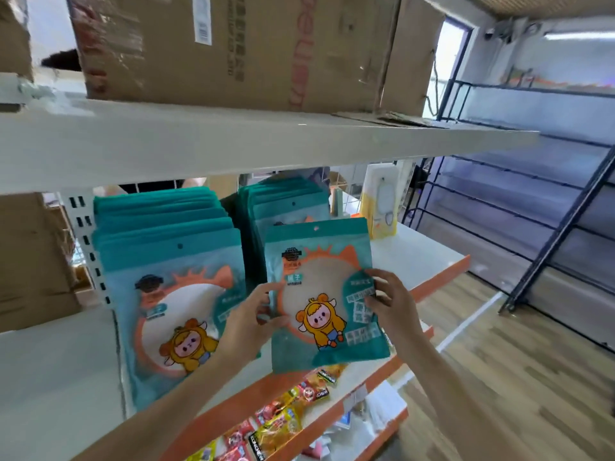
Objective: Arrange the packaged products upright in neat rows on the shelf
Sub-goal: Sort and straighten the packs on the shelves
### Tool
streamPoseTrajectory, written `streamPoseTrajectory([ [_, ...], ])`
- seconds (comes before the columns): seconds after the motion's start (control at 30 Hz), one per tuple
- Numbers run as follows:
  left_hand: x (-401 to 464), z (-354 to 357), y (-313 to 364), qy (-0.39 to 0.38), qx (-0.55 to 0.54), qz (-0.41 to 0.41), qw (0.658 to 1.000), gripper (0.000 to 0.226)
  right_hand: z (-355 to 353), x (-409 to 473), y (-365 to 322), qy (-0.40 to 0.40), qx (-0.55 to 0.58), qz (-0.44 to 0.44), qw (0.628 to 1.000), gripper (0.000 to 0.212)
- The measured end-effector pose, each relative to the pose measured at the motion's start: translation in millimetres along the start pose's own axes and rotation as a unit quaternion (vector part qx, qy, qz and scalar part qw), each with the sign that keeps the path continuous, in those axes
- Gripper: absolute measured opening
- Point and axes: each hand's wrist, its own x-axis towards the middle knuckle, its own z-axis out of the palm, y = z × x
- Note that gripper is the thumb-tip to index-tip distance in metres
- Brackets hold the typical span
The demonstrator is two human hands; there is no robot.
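1. We are holding one teal packet [324, 294] upright in front of the right-hand row of packets [283, 201], our left hand [256, 314] pinching its left edge and our right hand [386, 301] gripping its right edge — both hands closed on the same packet.
2. The packet is hanging just in front of the shelf [416, 257], its bottom edge below the orange lip and not yet resting on the board.
3. We are judging that the step in hand is seating it as the front packet of that row, so we are advising a small lift over the lip before easing it back.
4. We are keeping the printed face forward and the hang hole on top, matching the left-hand row [166, 234] beside it.
5. We are squaring its edges with the packets behind — a tilt here would likely let the thin packet slump forward.
6. We are watching the snack packs [289, 417] on the lower shelf, which are lying right beneath our wrists.
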Motion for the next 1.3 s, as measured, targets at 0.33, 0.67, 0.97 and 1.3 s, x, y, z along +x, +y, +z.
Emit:
streamPoseTrajectory([
  [0.33,30,17,-6,0.067,0.080,0.027,0.994,0.057,14,72,25,-0.024,-0.046,-0.052,0.997,0.039],
  [0.67,63,49,-6,0.163,0.130,-0.039,0.977,0.058,26,134,49,-0.137,-0.089,-0.157,0.974,0.042],
  [0.97,84,70,-1,0.228,0.238,-0.050,0.943,0.060,43,174,74,-0.126,-0.085,-0.243,0.958,0.037],
  [1.3,91,80,-12,0.239,0.284,-0.063,0.927,0.063,50,192,87,-0.144,-0.188,-0.288,0.928,0.032],
])
